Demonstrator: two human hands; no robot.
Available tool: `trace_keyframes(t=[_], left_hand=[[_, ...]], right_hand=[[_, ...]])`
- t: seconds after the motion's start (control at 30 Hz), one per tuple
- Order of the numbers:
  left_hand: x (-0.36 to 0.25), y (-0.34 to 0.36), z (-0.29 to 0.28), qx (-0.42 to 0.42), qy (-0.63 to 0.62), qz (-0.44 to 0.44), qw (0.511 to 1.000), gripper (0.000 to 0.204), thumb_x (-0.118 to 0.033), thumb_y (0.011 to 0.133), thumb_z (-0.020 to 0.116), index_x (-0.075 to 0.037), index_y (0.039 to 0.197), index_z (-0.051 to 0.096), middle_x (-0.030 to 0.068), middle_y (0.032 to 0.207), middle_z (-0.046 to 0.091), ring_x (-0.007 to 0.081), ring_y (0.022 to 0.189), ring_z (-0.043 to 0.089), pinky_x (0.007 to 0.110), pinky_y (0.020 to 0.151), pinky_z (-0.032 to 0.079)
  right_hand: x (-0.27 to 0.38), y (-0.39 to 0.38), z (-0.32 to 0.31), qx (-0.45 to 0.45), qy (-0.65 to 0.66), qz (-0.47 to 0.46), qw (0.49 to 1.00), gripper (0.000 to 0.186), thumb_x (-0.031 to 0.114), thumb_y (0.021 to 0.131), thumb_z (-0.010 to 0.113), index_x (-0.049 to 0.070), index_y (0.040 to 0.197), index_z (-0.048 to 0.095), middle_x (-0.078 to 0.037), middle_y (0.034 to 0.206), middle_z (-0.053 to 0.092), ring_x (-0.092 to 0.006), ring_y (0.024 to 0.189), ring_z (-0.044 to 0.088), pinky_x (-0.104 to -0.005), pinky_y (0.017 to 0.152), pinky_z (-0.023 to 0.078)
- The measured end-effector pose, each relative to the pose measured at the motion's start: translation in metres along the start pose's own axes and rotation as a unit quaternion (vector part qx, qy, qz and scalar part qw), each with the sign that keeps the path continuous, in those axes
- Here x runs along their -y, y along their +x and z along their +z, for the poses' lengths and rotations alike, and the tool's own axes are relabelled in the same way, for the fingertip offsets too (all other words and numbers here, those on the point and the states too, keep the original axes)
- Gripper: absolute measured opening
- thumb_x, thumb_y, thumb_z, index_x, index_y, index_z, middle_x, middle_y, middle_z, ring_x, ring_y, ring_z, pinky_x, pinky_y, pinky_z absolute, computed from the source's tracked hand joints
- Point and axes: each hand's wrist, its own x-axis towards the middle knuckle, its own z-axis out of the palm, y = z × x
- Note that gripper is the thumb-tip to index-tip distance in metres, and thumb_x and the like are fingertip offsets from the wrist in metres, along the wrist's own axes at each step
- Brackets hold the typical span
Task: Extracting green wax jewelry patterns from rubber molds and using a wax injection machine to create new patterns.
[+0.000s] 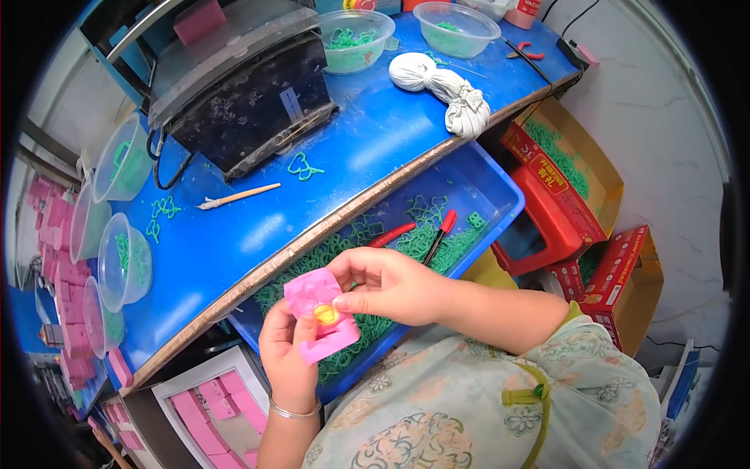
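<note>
Both my hands hold a pink, rubbery mould-like block (308,291) above a blue tray of green pieces. A small round yellow piece (326,314) sits in its middle. My left hand (289,352), with a silver bangle at the wrist, grips the block from the lower left, its thumb on the front. From the right, my right hand (383,285) pinches the block, with its thumb tip at the edge of the yellow piece. The block looks folded or parted around the yellow piece. The fingers behind it are partly hidden.
The blue tray (500,184) also holds a red-capped marker (443,233) and a red handle (393,234). On the blue table stand a black machine (266,117), clear bowls (125,266), a brush (238,195) and a white cloth bundle (453,94). Red boxes (558,184) stand right.
</note>
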Motion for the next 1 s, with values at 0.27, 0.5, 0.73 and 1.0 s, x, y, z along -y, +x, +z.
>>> trace_keyframes(t=[0.27,0.5,0.73,1.0], left_hand=[[-0.001,0.003,0.008,0.023,-0.080,-0.041,0.996,0.030,-0.020,0.093,0.043,-0.003,0.117,0.043,0.0099,0.109,0.053,0.0183,0.096,0.056,0.030,0.084,0.046],[0.001,0.001,0.007,0.123,-0.100,0.042,0.986,0.048,-0.026,0.090,0.048,-0.003,0.130,0.032,0.0167,0.122,0.045,0.0286,0.111,0.049,0.037,0.091,0.045],[0.014,-0.003,0.000,0.049,0.033,0.098,0.993,0.046,-0.015,0.085,0.060,-0.002,0.124,0.039,0.0128,0.116,0.050,0.0227,0.105,0.052,0.035,0.086,0.047],[0.015,0.000,-0.011,0.068,-0.067,0.089,0.991,0.047,-0.011,0.074,0.072,-0.003,0.113,0.047,0.0094,0.109,0.052,0.0211,0.102,0.053,0.034,0.087,0.045]], right_hand=[[-0.009,-0.006,0.008,-0.089,-0.210,-0.036,0.973,0.032,0.006,0.084,0.056,-0.002,0.114,0.047,-0.007,0.101,0.051,-0.0133,0.095,0.051,-0.0289,0.085,0.043],[0.002,-0.012,0.014,-0.112,-0.419,-0.227,0.872,0.033,0.014,0.078,0.065,0.001,0.106,0.051,-0.012,0.099,0.048,-0.0214,0.087,0.053,-0.0308,0.077,0.045],[0.002,-0.013,0.022,-0.138,-0.401,-0.199,0.884,0.026,0.012,0.076,0.066,0.001,0.093,0.050,-0.011,0.092,0.048,-0.0215,0.086,0.052,-0.0314,0.077,0.045],[-0.002,-0.003,0.008,-0.068,-0.355,-0.219,0.906,0.038,0.018,0.072,0.073,0.004,0.102,0.053,-0.010,0.106,0.053,-0.0215,0.100,0.051,-0.0316,0.083,0.042]])
